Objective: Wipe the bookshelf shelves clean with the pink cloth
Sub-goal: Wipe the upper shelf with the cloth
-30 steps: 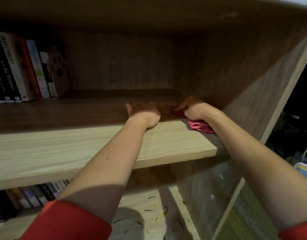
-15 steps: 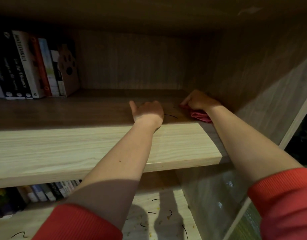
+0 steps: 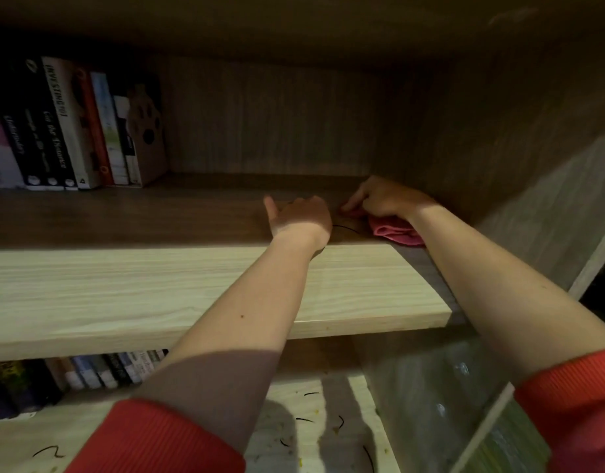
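Both my arms reach onto the middle shelf (image 3: 157, 288) of a wooden bookshelf. The pink cloth (image 3: 394, 232) lies bunched on the shelf near the right side wall, mostly under my right hand (image 3: 382, 198), which presses down on it with fingers bent over its far edge. My left hand (image 3: 299, 216) rests on the shelf just left of it, thumb raised; its fingers point away and are hidden from me. A thin dark strand (image 3: 345, 227) lies on the shelf between the two hands.
A row of books (image 3: 65, 131) and a paw-print bookend (image 3: 147, 131) stand at the shelf's back left. The lower shelf (image 3: 311, 421) carries more books (image 3: 99, 370), dark strands and crumbs. The bookshelf's right side wall (image 3: 498, 148) is close to my right arm.
My right hand has slid the pink cloth deeper into the shelf, toward the back right corner. My left hand has stayed in about the same place.
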The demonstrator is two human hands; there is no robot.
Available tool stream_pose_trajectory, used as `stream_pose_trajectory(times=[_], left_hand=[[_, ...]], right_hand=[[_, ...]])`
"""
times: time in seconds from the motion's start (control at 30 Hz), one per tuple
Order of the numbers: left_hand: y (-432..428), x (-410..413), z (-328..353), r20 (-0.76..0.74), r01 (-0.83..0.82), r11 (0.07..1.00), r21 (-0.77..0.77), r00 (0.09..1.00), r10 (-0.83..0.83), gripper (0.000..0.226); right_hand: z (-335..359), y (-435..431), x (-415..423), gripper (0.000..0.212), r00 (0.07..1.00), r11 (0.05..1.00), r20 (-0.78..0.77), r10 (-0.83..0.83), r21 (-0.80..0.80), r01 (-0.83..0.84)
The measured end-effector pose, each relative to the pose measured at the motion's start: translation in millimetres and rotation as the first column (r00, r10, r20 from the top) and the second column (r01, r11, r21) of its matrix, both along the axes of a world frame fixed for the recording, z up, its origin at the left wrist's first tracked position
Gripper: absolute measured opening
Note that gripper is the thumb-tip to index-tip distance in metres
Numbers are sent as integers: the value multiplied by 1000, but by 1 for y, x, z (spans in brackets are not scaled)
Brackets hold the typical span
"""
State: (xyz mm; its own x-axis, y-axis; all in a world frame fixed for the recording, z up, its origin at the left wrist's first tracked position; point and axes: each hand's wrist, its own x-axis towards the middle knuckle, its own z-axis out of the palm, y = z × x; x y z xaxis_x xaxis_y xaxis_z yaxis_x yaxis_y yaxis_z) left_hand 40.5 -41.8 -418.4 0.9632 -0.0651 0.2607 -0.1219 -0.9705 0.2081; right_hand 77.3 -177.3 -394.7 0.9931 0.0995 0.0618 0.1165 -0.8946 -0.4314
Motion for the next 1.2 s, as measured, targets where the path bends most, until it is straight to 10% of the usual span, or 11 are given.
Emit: stream_pose_trajectory(times=[0.43, 0.73, 1.2], left_hand=[[0, -6, 6, -37, -19, 999, -32, 999, 18, 23], [25, -47, 19, -290, 69, 986, -153, 951, -111, 38], [25, -62, -5, -55, 111, 994, 8, 992, -110, 36]], right_hand=[[-4, 0, -39, 43, 980, 967, 32, 195, -175, -186], [-13, 6, -43, 35, 994, 995, 106, 15, -100, -5], [-12, -9, -78, 42, 989, 983, 122, 84, -175, -62]])
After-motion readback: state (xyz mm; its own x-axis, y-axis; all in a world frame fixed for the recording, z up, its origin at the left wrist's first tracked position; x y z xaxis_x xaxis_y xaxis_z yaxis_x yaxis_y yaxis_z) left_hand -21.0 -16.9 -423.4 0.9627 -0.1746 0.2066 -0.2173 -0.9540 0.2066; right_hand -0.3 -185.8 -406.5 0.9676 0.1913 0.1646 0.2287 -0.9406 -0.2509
